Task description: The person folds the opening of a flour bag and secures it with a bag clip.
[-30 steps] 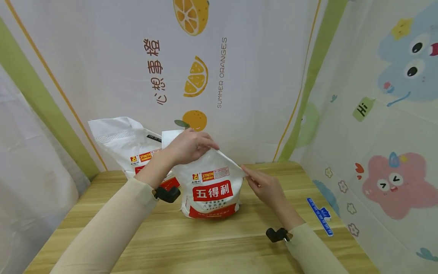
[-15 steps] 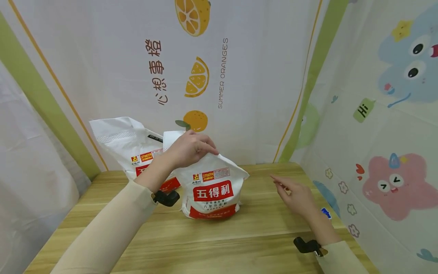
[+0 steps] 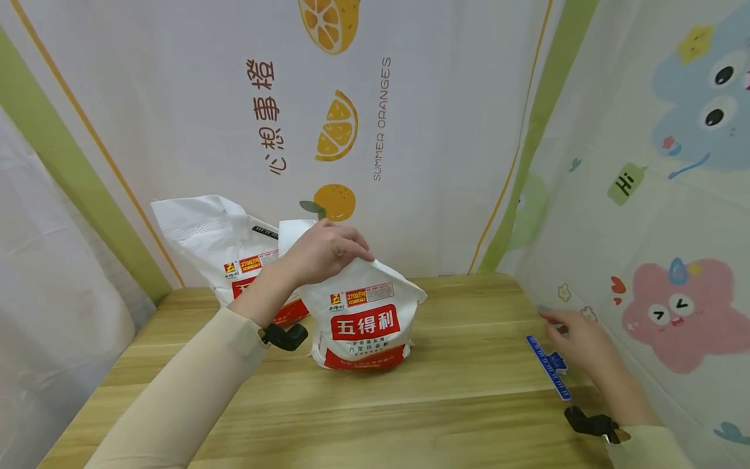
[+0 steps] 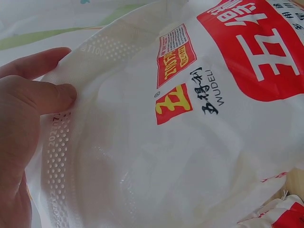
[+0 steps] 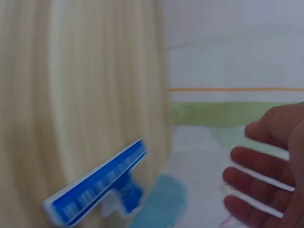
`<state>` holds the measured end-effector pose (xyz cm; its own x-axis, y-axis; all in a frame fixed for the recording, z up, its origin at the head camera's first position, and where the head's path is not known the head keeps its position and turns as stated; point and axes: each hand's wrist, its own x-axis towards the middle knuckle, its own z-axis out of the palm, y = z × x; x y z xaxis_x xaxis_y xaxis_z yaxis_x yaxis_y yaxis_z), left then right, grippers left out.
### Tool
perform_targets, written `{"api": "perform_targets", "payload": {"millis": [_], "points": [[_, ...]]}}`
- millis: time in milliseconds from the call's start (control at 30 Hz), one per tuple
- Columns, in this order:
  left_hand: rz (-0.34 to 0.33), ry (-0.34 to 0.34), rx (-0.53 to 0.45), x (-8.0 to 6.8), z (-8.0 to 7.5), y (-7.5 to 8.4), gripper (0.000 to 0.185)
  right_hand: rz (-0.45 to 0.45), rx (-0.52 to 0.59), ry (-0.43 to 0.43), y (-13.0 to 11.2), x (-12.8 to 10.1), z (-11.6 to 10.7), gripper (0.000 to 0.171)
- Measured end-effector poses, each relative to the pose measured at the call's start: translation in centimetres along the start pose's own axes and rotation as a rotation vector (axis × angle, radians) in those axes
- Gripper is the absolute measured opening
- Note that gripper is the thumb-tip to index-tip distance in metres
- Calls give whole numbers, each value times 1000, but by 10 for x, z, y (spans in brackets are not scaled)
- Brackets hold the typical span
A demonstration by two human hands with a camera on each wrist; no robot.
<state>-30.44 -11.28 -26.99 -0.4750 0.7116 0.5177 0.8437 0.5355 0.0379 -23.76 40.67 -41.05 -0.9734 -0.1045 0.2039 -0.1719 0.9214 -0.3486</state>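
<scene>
A white flour bag (image 3: 363, 312) with red print stands upright on the table. My left hand (image 3: 328, 251) pinches its folded top edge; the left wrist view shows the thumb (image 4: 59, 97) on the front of the bag (image 4: 123, 142) and a finger behind. Off to the right, my right hand (image 3: 586, 339) hovers beside a blue bag clip (image 3: 549, 368) that lies near the table's right edge. Its fingers are spread apart and hold nothing in the right wrist view, where the clip (image 5: 99, 183) lies to their left.
Behind and left of the front bag leans a second flour bag (image 3: 217, 241), with a black strip (image 3: 265, 232) at its top fold. Printed curtains hang behind the wooden table (image 3: 351, 423) and along both sides.
My right hand has let go of the bag's right corner and moved right to beside the blue clip. The left hand keeps its pinch on the bag's top.
</scene>
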Motion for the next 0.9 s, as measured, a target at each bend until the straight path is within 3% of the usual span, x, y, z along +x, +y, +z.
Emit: {"api": "perform_targets", "payload": {"millis": [500,900], "points": [[-4,8,-3,2,0,0,24,113,-133,-220,42,-5,25,49],[-25,-3,-2,-1,1,0,23,180,-90,-179,43,-5,46,41]]}}
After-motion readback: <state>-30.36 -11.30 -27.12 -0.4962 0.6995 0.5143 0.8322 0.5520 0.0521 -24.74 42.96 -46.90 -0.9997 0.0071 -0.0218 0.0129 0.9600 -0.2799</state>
